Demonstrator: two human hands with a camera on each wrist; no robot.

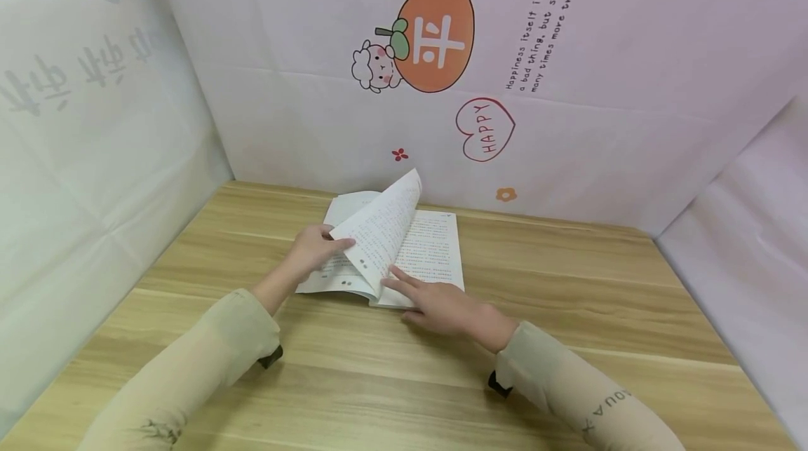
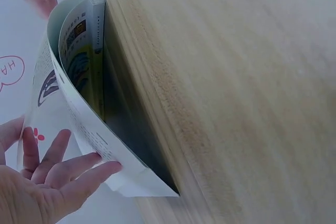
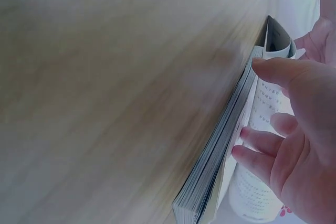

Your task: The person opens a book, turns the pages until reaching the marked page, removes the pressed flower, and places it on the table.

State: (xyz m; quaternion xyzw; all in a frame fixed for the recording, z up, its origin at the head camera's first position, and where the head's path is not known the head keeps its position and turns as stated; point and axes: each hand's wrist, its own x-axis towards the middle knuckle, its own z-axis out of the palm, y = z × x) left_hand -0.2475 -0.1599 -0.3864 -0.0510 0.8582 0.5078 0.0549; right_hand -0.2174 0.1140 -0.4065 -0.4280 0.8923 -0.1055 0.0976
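A paperback book (image 1: 438,244) lies spread on the table near the back wall, with printed text on its pages. One page (image 1: 381,226) is lifted and curls up over the middle, its far corner in the air. My left hand (image 1: 313,251) pinches that page by its near left corner, thumb on top. Below the fold, my right hand (image 1: 442,307) rests on the near edge of the right-hand side, fingers stretched toward the gutter. In the right wrist view, the thick page block (image 3: 218,153) shows beside the right hand (image 3: 302,129). The left wrist view shows the cover side (image 2: 81,72) bowed up off the table.
The wood-grain table (image 1: 353,381) extends around the book on both sides and in front. White printed cloth walls (image 1: 303,128) enclose the back, left and right. Dark bands (image 1: 501,384) show under both sleeve cuffs.
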